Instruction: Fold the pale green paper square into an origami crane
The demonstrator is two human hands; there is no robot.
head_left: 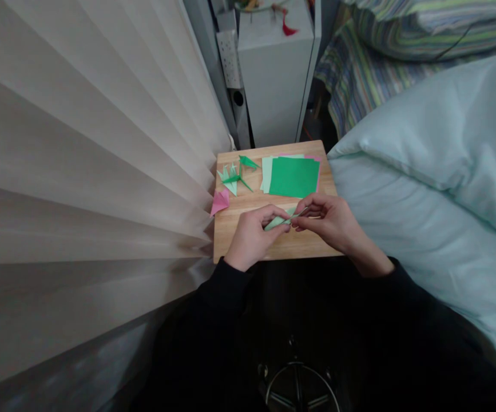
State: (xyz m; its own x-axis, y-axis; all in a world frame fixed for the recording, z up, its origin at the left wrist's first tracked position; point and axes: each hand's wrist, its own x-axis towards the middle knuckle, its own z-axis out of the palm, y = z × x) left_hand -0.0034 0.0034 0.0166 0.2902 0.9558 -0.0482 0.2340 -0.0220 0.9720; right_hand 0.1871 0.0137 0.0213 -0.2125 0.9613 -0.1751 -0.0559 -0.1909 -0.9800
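Between my two hands is a small folded piece of light green origami paper, held just above the front part of a wooden board. My left hand pinches its left side between thumb and fingers. On the other side, my right hand has thumb and fingertips closed on the paper's right end. Fingers cover much of the fold, so its exact shape is hidden. Just beyond my hands lies a stack of square sheets, dark green on top, with light green and pink edges showing beneath.
Folded green paper cranes and a pink folded piece lie along the board's left side. A pleated curtain borders the left. Pale blue bedding borders the right, and a white cabinet stands behind.
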